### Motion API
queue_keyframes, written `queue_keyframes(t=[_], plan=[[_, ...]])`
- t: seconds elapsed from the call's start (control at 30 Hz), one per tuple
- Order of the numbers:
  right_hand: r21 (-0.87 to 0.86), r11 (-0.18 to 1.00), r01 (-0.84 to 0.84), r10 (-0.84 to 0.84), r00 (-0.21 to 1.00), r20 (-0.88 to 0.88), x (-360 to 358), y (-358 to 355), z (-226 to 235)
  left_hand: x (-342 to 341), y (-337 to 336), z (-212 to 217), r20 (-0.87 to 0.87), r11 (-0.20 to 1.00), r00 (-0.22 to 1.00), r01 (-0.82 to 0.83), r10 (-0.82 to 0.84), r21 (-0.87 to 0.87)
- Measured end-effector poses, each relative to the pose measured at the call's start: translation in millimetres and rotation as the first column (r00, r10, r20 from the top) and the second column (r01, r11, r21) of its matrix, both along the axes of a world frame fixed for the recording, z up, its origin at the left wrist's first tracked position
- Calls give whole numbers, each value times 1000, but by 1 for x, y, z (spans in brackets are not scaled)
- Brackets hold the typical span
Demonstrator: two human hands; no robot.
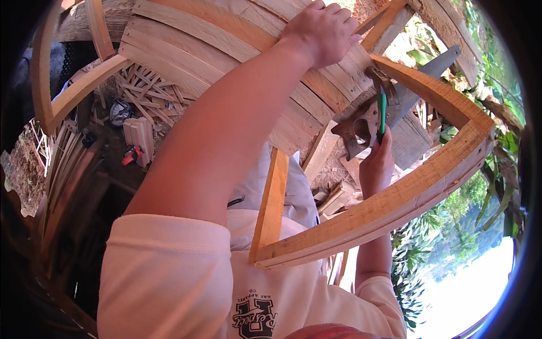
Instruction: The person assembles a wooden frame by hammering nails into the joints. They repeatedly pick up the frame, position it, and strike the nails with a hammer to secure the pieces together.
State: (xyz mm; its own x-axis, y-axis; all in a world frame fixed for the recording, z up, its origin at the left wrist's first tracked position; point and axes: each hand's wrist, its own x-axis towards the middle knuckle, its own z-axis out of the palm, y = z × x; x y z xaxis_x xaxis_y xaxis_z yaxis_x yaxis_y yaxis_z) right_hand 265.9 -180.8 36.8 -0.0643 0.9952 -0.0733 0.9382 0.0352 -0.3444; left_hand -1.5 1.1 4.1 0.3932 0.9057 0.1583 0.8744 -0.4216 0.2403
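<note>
A wooden slatted panel (pixel 186 42), with curved timber frames at its sides, fills the upper middle. My left hand (pixel 322 34) rests on its slats near the upper right, fingers curled in; what they hold, if anything, is hidden. Inside the right-hand frame (pixel 389 200), my right hand (pixel 377 164) is closed round the lower end of a hammer (pixel 382 110) with a green and black handle. The hammer's brownish metal head lies by the panel's corner. Just behind it is a handsaw (pixel 358 133), its blade slanting up to the right.
Scrap sticks (pixel 149 93) litter the ground at left, near a small block stack (pixel 138 135) and a red object (pixel 132 154). Long curved strips (pixel 65 175) stand at far left. Offcuts (pixel 339 198) lie beneath the right frame. Green plants (pixel 451 209) border the right side.
</note>
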Motion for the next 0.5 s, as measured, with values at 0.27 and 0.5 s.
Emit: queue_keyframes(t=[0.27,0.5], plan=[[-32,999,40,-43,997,-70,2,-1,24,-4,1,4,114,989,993,6,11,-150],[-52,998,37,-43,990,-134,-2,10,35,-6,1,4,127,984,992,3,20,-177]])
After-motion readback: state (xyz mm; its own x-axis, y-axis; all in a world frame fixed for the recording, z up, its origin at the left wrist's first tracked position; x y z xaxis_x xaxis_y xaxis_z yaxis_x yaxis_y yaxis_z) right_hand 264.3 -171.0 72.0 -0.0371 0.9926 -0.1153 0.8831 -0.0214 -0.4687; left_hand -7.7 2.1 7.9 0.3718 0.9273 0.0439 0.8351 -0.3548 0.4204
